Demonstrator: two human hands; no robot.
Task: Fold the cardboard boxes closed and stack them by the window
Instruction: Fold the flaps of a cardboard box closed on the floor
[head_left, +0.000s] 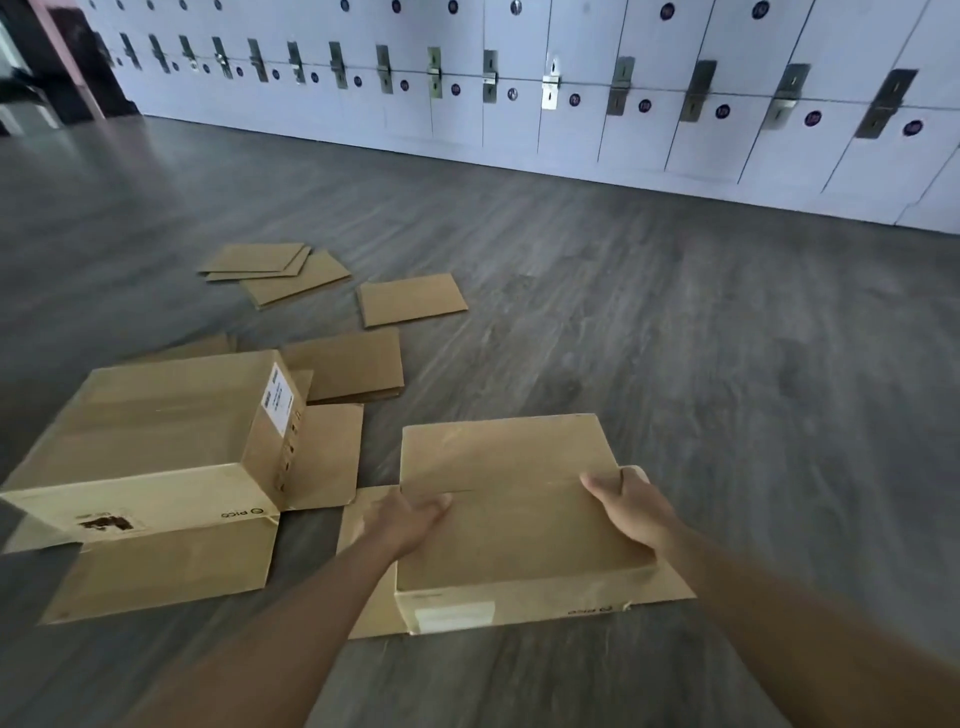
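Kneeling over the small cardboard box (519, 525), whose long axis runs side to side, the person presses its top with the flat left hand (410, 519) while the right hand (626, 506) grips the right edge (both equally near).

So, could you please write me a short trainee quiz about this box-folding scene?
1. True or false: both hands touch the small box.
2. Which side of the small box is the big box on? A) its left B) its right C) on top of it
3. What lines the far wall?

Key:
1. True: the left hand lies on its top and the right hand grips its right edge.
2. A
3. Lockers.
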